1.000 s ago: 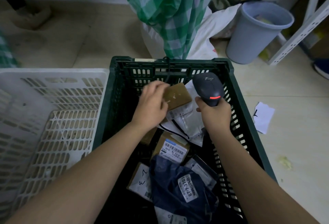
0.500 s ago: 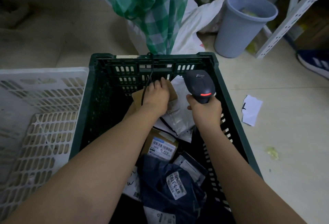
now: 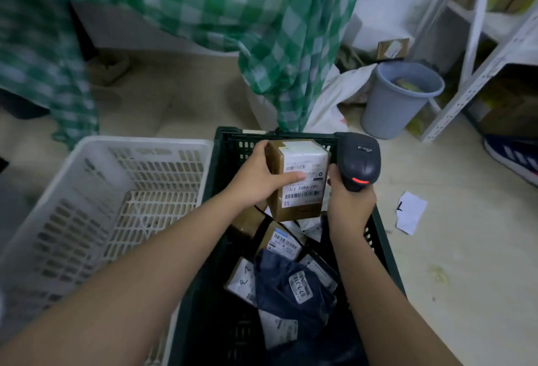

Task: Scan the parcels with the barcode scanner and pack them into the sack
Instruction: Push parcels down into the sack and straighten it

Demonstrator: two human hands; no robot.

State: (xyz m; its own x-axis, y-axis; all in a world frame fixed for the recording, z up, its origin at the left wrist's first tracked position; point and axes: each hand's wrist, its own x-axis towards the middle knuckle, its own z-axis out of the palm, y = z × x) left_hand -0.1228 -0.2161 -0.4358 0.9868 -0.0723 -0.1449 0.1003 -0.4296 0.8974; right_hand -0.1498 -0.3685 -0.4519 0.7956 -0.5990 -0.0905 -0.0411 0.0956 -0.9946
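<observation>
My left hand (image 3: 257, 178) grips a brown cardboard parcel (image 3: 297, 180) with a white barcode label, lifted above the far end of the dark green crate (image 3: 221, 167); the thumb lies across the label. Right beside it, my right hand (image 3: 349, 205) holds the black barcode scanner (image 3: 359, 159), its red light on, head level with the parcel. Several more parcels lie in the crate, among them a dark blue bag (image 3: 291, 281) and a small labelled box (image 3: 282, 243). A white sack (image 3: 334, 103) slumps on the floor behind the crate, partly hidden by green checked cloth (image 3: 285, 30).
A white slatted crate (image 3: 87, 191) stands to the left of the green one. A grey bin (image 3: 398, 97) and a white metal shelf frame (image 3: 477, 68) are at the back right. A scrap of white paper (image 3: 410, 215) lies on the floor, a blue shoe (image 3: 512, 159) at the right edge.
My left hand has lifted the brown parcel out of the crate and turned its label up toward me. The scanner hand has stayed beside it. The view has tilted upward.
</observation>
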